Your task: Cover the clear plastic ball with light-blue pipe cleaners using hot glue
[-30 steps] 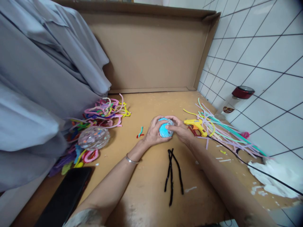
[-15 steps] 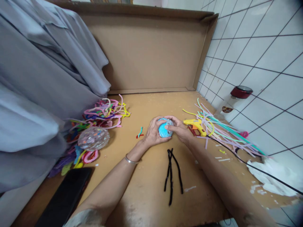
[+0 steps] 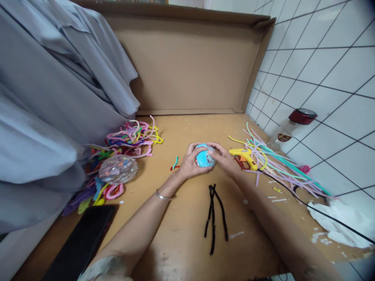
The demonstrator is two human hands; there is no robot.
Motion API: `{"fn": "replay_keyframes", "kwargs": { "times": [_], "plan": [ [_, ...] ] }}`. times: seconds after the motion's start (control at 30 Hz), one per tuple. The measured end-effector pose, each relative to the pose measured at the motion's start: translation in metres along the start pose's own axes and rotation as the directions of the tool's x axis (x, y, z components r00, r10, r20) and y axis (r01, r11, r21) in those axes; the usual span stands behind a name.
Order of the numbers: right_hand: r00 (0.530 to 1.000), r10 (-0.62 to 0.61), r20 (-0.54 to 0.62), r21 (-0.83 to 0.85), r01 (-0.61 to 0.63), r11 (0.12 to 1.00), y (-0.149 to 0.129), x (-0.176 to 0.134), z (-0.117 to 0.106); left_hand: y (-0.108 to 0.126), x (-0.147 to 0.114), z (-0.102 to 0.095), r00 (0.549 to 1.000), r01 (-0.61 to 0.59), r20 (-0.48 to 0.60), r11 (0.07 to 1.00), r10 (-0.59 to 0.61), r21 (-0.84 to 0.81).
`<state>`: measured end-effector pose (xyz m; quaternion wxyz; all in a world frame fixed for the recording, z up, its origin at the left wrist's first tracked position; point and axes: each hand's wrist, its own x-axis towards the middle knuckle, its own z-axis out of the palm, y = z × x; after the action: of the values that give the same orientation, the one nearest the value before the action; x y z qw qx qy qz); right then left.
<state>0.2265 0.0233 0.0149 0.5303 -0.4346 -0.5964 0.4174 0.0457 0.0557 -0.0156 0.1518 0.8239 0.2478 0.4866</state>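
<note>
A round ball covered partly in blue pipe cleaner (image 3: 202, 158) is held between both hands over the middle of the table. My left hand (image 3: 189, 163) wraps its left side and underside. On the other side, my right hand (image 3: 223, 158) grips the ball, with the thumb pressed against its face. A clear or greyish patch shows at the ball's right, partly hidden by the fingers. Just right of my right hand lies a yellow glue gun (image 3: 244, 156). Black pipe cleaners (image 3: 213, 214) lie nearer to me, and short blue and red pieces (image 3: 175, 164) rest left of my left hand.
Tangled coloured pipe cleaners (image 3: 134, 136) and a clear plastic ball (image 3: 118, 169) sit at left, beside a black phone (image 3: 82, 242). Straight pipe cleaners (image 3: 281, 168), a red-lidded jar (image 3: 301, 117), a black cord (image 3: 328, 214) and white tissue (image 3: 340, 222) are at right. Cardboard (image 3: 187, 66) stands behind.
The ball has turned slightly in my hands, and my right fingers and thumb have shifted a little on it. The whole view has moved slightly; the table items lie as before.
</note>
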Motion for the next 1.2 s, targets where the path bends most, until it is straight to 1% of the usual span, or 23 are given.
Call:
{"fn": "replay_keyframes", "kwargs": {
  "times": [0.07,0.13,0.3,0.47,0.53,0.63,0.83,0.97,1.2],
  "plan": [
    [0.999,-0.044,0.012,-0.078,0.044,0.996,0.0,0.001,0.0,0.0,0.001,-0.002,1.0,0.028,0.006,1.0,-0.027,-0.015],
    [0.999,-0.043,0.015,-0.102,0.045,0.994,0.0,0.001,-0.001,-0.001,0.002,-0.002,0.999,0.038,0.0,0.999,-0.038,-0.026],
    [0.999,0.034,-0.041,-0.01,-0.034,0.999,-0.003,0.001,-0.001,0.0,0.005,-0.003,0.999,-0.01,-0.031,1.0,0.009,-0.013],
    [0.998,0.046,-0.044,-0.019,-0.047,0.999,0.0,0.001,0.0,0.004,0.006,-0.004,0.998,-0.067,0.008,0.995,0.067,0.071],
    [0.997,0.042,-0.059,-0.035,-0.044,0.998,0.001,0.001,0.001,0.003,0.005,-0.003,0.999,-0.052,0.015,0.995,0.051,0.081],
    [0.996,0.04,-0.077,-0.038,-0.043,0.998,0.001,0.001,0.001,-0.001,0.001,-0.002,0.999,0.006,0.031,0.998,-0.008,0.065],
    [0.995,0.077,-0.069,-0.012,-0.078,0.997,0.0,0.002,0.002,-0.004,-0.004,0.001,0.994,0.109,-0.028,0.993,-0.108,0.043],
    [0.995,0.068,-0.07,-0.015,-0.069,0.998,0.001,0.002,0.002,-0.003,-0.005,0.002,0.993,0.104,-0.052,0.994,-0.102,0.036],
    [0.996,0.035,-0.076,-0.037,-0.038,0.999,0.006,0.003,0.001,-0.002,-0.005,0.002,0.994,0.097,-0.056,0.995,-0.095,0.033]
  ]
}}
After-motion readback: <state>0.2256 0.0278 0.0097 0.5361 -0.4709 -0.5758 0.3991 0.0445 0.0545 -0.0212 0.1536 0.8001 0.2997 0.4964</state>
